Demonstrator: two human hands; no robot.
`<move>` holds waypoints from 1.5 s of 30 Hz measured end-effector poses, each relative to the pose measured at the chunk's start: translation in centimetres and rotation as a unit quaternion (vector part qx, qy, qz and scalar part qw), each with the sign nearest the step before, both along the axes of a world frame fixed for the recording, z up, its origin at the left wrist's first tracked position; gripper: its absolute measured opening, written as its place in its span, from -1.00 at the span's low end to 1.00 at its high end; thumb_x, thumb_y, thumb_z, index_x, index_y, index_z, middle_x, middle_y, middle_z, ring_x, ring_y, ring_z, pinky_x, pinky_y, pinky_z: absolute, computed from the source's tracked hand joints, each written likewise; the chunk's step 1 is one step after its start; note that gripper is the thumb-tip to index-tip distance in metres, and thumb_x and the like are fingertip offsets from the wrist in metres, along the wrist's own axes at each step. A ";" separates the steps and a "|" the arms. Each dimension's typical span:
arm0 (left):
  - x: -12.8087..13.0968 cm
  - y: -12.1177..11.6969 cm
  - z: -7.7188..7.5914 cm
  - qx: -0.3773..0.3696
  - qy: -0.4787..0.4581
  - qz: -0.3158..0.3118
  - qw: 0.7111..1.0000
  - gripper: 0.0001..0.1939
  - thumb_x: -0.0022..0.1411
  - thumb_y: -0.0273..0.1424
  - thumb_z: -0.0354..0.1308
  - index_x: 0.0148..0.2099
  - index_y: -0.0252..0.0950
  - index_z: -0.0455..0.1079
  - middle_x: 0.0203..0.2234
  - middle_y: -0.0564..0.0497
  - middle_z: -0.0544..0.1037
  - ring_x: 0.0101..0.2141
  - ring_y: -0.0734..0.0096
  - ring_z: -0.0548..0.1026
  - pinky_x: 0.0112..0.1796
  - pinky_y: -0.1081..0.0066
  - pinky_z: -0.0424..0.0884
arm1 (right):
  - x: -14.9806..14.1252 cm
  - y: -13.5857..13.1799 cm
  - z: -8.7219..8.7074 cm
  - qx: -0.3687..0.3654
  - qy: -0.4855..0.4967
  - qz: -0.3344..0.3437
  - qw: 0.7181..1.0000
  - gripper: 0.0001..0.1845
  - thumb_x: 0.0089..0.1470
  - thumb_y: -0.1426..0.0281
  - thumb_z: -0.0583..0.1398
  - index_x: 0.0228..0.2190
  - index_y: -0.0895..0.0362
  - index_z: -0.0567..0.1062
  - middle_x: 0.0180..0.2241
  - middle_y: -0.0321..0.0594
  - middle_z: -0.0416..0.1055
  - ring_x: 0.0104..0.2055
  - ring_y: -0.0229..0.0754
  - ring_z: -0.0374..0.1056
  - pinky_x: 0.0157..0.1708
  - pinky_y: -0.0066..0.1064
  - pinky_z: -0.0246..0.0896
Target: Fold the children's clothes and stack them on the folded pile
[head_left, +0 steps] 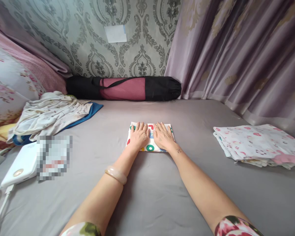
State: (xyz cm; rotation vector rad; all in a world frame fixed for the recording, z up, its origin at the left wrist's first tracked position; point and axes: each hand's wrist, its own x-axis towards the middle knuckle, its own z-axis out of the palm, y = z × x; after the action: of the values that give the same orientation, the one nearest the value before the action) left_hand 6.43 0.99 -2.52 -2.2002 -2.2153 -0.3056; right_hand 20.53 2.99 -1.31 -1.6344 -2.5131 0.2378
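The left hand (140, 136) and right hand (163, 136) lie flat, fingers (142, 127) slightly spread, on the folded cloth (151, 134) mid-bed (194, 131), apparently pressing it smooth; the next move would call for lifting off gently.

A home, most likely a bedroom — a smooth grey sheet (152, 200) is spread wide, much as on a bed. Patterned grey wallpaper (76, 55) rises behind it, mauve curtains (211, 49) with gold motifs hang at the right, and what looks like flower-printed bedding (14, 78) bulges at the left — beside a loose heap of cloth (54, 109)
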 end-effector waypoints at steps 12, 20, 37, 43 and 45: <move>-0.1 -0.5 0.5 0.067 0.000 0.036 0.997 -0.44 0.42 -0.27 -0.38 0.30 -0.36 0.17 0.29 -0.15 0.20 0.32 0.09 0.03 0.27 -0.03 -0.09 | 0.5 0.2 0.0 0.037 0.012 -0.048 0.998 -0.36 0.30 0.29 -0.23 0.31 0.30 0.03 0.37 -0.05 -0.17 0.41 -0.05 -0.32 0.33 -0.01 -0.47; -0.5 -0.4 0.1 -0.013 -0.013 0.055 0.998 -0.41 0.41 -0.23 -0.36 0.34 -0.41 0.07 0.32 -0.22 0.11 0.32 0.03 0.02 0.25 -0.05 -0.05 | 0.7 0.6 -0.8 0.013 -0.010 -0.085 0.996 -0.33 0.28 0.28 -0.22 0.30 0.37 0.03 0.35 0.01 -0.09 0.38 0.01 -0.20 0.32 -0.05 -0.36; -4.6 -2.6 0.5 -0.046 -0.027 0.024 0.998 -0.37 0.40 -0.14 -0.36 0.36 -0.40 0.00 0.34 -0.24 0.04 0.32 0.10 0.00 0.25 0.01 -0.04 | 3.2 0.4 0.1 -0.022 -0.014 -0.021 0.999 -0.30 0.30 0.17 -0.29 0.33 0.28 -0.04 0.37 -0.03 -0.17 0.40 -0.04 -0.26 0.32 -0.08 -0.35; -4.7 -2.4 -0.1 -0.037 -0.029 0.020 0.999 -0.37 0.40 -0.13 -0.35 0.36 -0.37 0.00 0.34 -0.24 0.05 0.32 0.11 0.02 0.25 -0.01 -0.05 | 3.2 0.2 -0.7 -0.005 -0.002 -0.022 1.000 -0.32 0.31 0.18 -0.27 0.32 0.27 0.00 0.37 -0.06 -0.13 0.39 -0.06 -0.22 0.32 -0.10 -0.32; -4.7 -2.5 0.0 -0.030 -0.026 0.022 0.999 -0.37 0.40 -0.14 -0.34 0.35 -0.37 0.02 0.33 -0.23 0.07 0.32 0.10 0.02 0.25 -0.02 -0.05 | 3.3 0.4 -0.7 -0.004 0.001 -0.022 1.000 -0.32 0.31 0.19 -0.27 0.32 0.27 0.00 0.37 -0.06 -0.13 0.39 -0.05 -0.22 0.32 -0.09 -0.32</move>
State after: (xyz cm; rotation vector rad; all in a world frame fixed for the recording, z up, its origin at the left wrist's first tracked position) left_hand 1.70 -1.51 -2.51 -2.1940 -2.3257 -0.3019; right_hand 23.80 3.38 -1.98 -1.6897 -2.4757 0.2453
